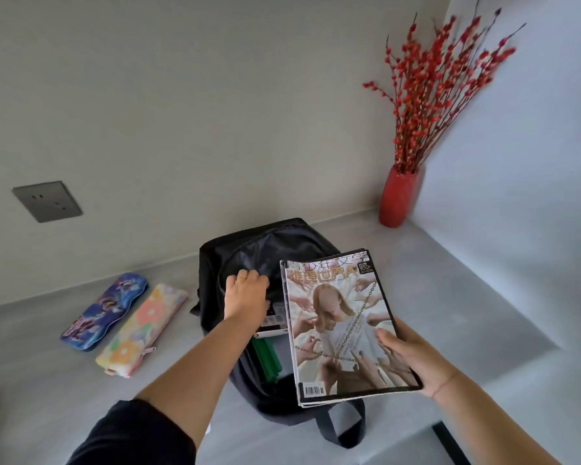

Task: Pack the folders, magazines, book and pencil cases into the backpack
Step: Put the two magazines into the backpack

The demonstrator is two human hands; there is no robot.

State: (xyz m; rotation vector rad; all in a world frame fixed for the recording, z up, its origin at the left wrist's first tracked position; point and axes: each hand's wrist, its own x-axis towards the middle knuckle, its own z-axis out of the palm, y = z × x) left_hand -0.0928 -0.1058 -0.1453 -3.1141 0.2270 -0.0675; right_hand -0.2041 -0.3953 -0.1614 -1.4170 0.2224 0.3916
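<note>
A black backpack [222, 260] lies open on the grey counter, with green folders [265, 359] showing inside. My left hand [245, 293] grips the upper edge of the backpack's opening. My right hand [413, 360] holds a stack of magazines [336, 323] by the lower right edge, just above the right side of the opening. Two pencil cases lie to the left of the backpack: a blue patterned one [104, 312] and a pastel floral one [141, 328]. No book is in view.
A red vase [398, 196] with red berry branches stands in the back right corner. A grey wall socket [47, 201] is on the wall at left. The counter [450, 297] drops off at its front right edge. The backpack's strap [332, 427] trails toward me.
</note>
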